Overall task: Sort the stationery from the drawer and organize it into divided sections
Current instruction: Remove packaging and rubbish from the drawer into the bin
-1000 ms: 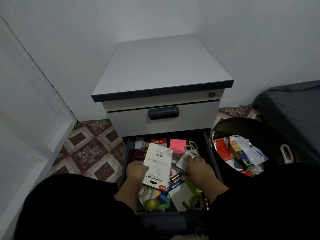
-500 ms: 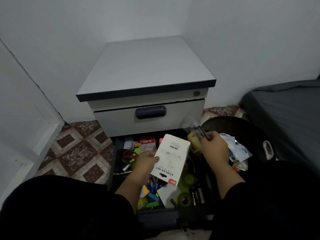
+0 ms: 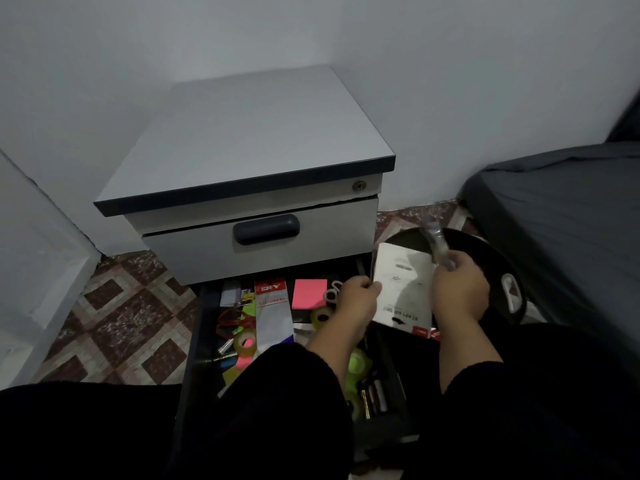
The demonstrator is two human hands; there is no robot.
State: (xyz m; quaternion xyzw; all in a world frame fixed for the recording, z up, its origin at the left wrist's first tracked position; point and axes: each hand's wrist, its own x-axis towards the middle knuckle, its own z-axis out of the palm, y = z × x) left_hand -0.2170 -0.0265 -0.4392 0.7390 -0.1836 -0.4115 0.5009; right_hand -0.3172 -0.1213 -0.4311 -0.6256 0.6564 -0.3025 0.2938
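A: What lies around, from the left?

B: Patterned floor tiles (image 3: pixel 114 317), then a grey pedestal cabinet (image 3: pixel 249 140) whose upper drawer front with a dark handle (image 3: pixel 266 229) is closed. Under it the open drawer (image 3: pixel 194 341) holds loose stationery: red scissors (image 3: pixel 230 318), a DIY stationery pack (image 3: pixel 273 313), a roll of clear tape (image 3: pixel 245 342), a pink sticky-note pad (image 3: pixel 309 293) and white-handled scissors (image 3: pixel 332 292). The person's black sleeves cover the near part of the drawer, so much of its contents is hidden.

A: And the hands?

B: The left hand (image 3: pixel 358 299) pinches the left edge of the white stapler-set card (image 3: pixel 403 289), fingers curled on it, above the drawer's right edge. The right hand (image 3: pixel 459 289) is closed around a clear plastic piece (image 3: pixel 437 244), blurred, which sticks up in front of the card. I cannot tell what the piece is.

A: Where is the card, then?

B: Held up in the air between the 2 hands, over the gap between the drawer and a black round bin (image 3: pixel 498 265) on the right.

A: The room?

B: White walls meet in a corner behind the cabinet. At far right, a dark grey bed (image 3: pixel 561 216) stands just beside the bin.
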